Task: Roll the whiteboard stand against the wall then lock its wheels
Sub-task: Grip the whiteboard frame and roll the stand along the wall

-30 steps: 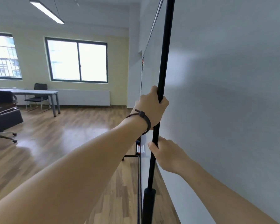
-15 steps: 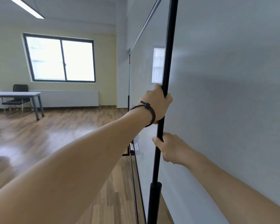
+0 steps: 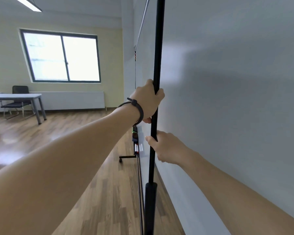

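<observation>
Nearby, wood floor (image 3: 41,150), grey wall (image 3: 236,99).

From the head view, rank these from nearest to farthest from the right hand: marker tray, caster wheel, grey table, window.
1. Tray of markers, just left of the right hand.
2. Small black caster wheel, lower left on the floor.
3. Grey table, far left.
4. Dark-framed window, back wall.

Both bare arms reach forward, nearly straight. The left hand (image 3: 147,100) sits higher, fingers curled tight around the pole (image 3: 157,56), thumb up along it, a dark band (image 3: 137,108) round the wrist. The right hand (image 3: 168,147) grips the same pole just below, knuckles toward the wall side, thumb pressed on its front.
</observation>
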